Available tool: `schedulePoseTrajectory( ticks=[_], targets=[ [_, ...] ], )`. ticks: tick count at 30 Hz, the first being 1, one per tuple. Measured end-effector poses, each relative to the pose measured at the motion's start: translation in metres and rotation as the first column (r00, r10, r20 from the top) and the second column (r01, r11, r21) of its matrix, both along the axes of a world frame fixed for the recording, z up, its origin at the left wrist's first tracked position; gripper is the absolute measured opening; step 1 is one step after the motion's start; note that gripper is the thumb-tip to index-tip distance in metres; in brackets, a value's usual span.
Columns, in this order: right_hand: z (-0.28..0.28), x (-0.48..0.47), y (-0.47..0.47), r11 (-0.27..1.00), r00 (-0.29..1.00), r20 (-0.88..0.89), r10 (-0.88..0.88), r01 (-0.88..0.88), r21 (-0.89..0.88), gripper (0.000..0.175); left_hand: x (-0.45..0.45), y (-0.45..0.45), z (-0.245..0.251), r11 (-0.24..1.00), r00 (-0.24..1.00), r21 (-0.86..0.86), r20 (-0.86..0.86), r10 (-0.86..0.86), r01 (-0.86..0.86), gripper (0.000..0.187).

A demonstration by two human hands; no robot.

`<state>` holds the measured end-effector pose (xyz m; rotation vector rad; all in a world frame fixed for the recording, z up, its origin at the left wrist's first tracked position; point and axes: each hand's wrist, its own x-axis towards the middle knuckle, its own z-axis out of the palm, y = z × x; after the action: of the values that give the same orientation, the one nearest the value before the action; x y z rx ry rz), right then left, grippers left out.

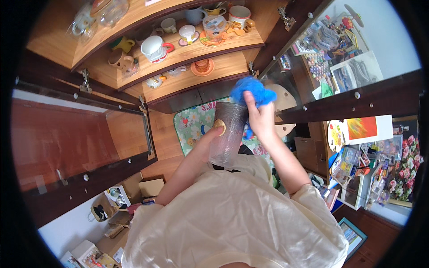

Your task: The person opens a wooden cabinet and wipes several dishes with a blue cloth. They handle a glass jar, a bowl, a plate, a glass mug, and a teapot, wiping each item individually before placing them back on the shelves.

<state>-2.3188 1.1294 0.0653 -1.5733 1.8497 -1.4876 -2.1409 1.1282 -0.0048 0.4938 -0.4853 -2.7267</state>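
Observation:
Before my body I hold a tall, textured clear vessel [229,134] with a round gold emblem [220,127] on its side. It is tilted, and its material, glass or plastic, is hard to tell. My left hand [211,137] grips it from the left, with the thumb over the emblem. In my right hand [261,115] is a bunched blue cloth [252,91], slightly blurred, at the vessel's upper right rim. My right thumb lies across the cloth, and a strip of it hangs below the hand.
An open wooden cabinet has a shelf [187,55] bearing several cups, with a white mug with a red handle [156,49] near its edge. Glass doors stand swung out at left [83,130] and right [335,97]. A patterned mat [191,122] covers part of the floor.

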Motion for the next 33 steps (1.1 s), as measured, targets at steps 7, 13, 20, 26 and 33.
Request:
schedulePoseTrajectory(
  ticks=[7, 13, 20, 26, 33],
  targets=[
    [-0.055, 0.03, 0.099, 0.956, 0.935, 0.327, 0.135, -0.209, 0.204, 0.036, -0.023, 0.017, -0.017, 0.913, 0.92, 0.203, 0.252, 0.299, -0.353, 0.058],
    [-0.11, -0.007, 0.068, 0.914, 0.869, 0.481, 0.114, -0.281, 0.291, 0.048, -0.045, 0.039, -0.051, 0.95, 0.84, 0.145, 0.517, 0.164, -0.275, 0.053],
    [-0.145, -0.031, 0.049, 0.786, 0.641, 0.723, -0.256, -0.298, 0.542, 0.056, -0.085, 0.041, -0.069, 0.886, 0.617, -0.142, 0.669, 0.415, -0.442, 0.066],
    [-0.193, -0.019, 0.072, 0.798, 0.635, 0.696, -0.334, -0.202, 0.568, 0.048, -0.092, -0.012, -0.143, 0.782, 0.296, -0.578, 0.724, 0.623, -0.233, 0.066],
    [-0.336, -0.052, 0.071, 0.785, -0.147, 0.772, -0.618, -0.068, 0.615, 0.046, -0.131, -0.111, -0.302, 0.606, 0.54, -0.769, 0.429, 0.724, -0.202, 0.081]
  ],
)
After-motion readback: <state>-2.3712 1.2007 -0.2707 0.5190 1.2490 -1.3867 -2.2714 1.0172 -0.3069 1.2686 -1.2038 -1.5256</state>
